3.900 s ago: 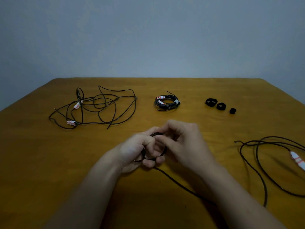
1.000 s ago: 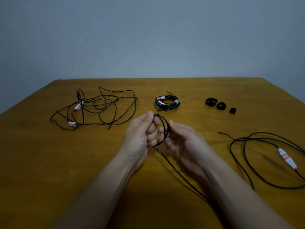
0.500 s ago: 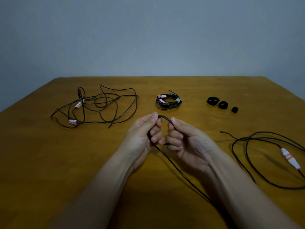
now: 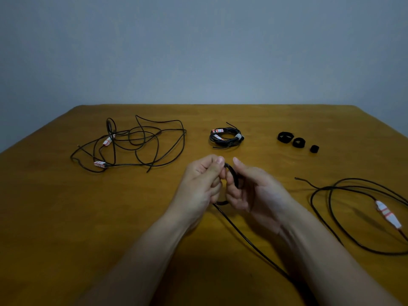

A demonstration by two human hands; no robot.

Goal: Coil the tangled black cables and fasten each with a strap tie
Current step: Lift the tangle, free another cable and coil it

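I see the left hand [image 4: 202, 184] pinch the small cable loop [image 4: 233, 172] at its top. The right hand [image 4: 256, 192] curls around the same loop.

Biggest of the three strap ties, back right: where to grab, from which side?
Pinch the near rim of the biggest strap tie from above, one finger inside the opening, thumb outside. It seems to lie as an open ring on the table; its left side is free, while the middle strap tie sits close on its right.
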